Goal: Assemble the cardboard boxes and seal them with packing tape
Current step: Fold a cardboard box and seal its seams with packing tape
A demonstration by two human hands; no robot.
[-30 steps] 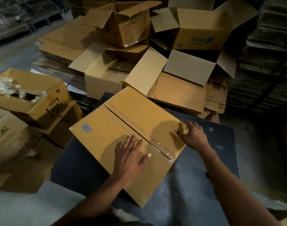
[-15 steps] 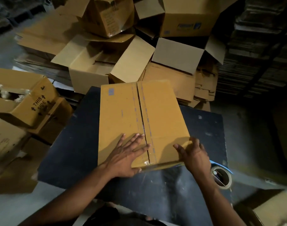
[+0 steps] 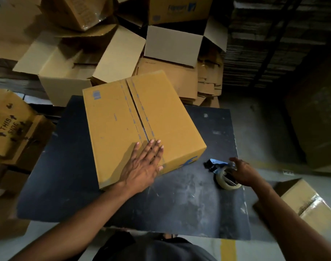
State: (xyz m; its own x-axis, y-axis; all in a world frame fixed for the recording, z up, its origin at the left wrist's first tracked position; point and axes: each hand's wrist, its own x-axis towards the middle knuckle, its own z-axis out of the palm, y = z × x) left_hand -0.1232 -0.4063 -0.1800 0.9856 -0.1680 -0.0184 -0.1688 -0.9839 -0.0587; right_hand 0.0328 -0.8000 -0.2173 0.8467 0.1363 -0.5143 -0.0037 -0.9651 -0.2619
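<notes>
A closed cardboard box stands on the dark table, its two top flaps meeting at a centre seam. My left hand lies flat on the near end of that seam, fingers straight. A tape dispenser with a roll of clear tape sits on the table right of the box. My right hand is over the dispenser and touches it with fingers spread; whether it grips the handle is unclear.
Several open and flattened boxes are piled behind the table. A box marked THIS SIDE sits at the left. Another box stands on the floor at the right, with stacked flat cardboard beyond.
The box has turned so its seam points away from me. My right hand left the box's near corner and moved right onto the tape dispenser. The left hand stays flat on the seam.
</notes>
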